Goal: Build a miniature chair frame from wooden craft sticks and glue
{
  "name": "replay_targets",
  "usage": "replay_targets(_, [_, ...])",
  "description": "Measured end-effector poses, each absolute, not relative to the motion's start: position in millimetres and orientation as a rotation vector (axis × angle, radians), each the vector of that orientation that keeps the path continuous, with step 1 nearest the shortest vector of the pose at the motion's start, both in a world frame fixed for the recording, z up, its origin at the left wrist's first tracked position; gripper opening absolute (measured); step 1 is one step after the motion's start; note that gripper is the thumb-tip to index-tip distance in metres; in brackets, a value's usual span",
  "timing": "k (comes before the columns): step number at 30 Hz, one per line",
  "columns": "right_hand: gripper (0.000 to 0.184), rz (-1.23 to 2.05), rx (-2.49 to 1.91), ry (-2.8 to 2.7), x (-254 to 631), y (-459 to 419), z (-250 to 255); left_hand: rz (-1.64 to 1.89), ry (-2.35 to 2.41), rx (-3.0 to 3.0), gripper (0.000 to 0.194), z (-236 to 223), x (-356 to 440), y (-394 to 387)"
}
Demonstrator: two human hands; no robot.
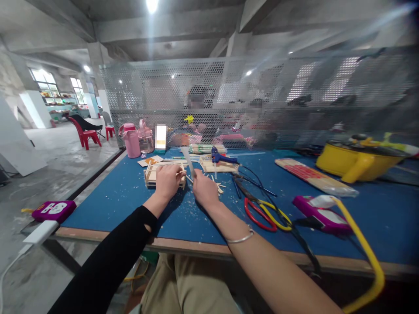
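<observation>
My left hand (168,181) rests over a small wooden stick frame (151,179) on the blue table. Its thumb and fingers pinch a thin wooden stick (183,173). Close beside it, my right hand (205,189) is closed round a pale, flat, blade-like strip (187,158) that points up and away from me; I cannot tell its exact kind. Short cut sticks (220,188) lie just beyond the right hand. A blue glue gun (224,158) sits on a second wooden stick frame (204,165) behind them.
Red-and-yellow-handled scissors (266,213), a purple power strip (322,213), a bagged bundle of sticks (310,174) and a yellow pot (353,163) occupy the right side. A pink thermos (131,141) and a pink bottle (146,139) stand back left. A perforated metal screen (157,96) closes the table's far edge.
</observation>
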State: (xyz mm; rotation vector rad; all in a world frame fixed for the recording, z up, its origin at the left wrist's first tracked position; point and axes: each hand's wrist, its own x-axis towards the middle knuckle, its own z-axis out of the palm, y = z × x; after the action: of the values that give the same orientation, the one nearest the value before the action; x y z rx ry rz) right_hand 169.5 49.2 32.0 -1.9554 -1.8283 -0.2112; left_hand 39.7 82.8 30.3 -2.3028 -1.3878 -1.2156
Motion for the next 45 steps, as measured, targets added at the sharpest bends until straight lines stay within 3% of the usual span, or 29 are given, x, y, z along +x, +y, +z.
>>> replay_targets(11, [0.040,-0.203,-1.861,-1.887,161.2,47.1,30.1,-1.166,-1.429,-2.274,0.015,34.1,45.9,81.1])
replay_targets(22, [0.035,-0.113,-1.987,-1.917,156.7,45.0,30.7,-1.153,-1.421,-2.244,0.014,33.2,46.2,82.0])
replay_targets(32, [0.039,-0.233,-1.909,-1.925,158.6,46.1,31.7,-1.166,-1.421,-2.240,0.016,34.7,47.1,79.2])
replay_targets(45, [0.039,-0.070,-1.836,-1.871,158.2,49.9,27.9,-1.158,-1.427,-2.251,0.017,31.6,46.4,82.0])
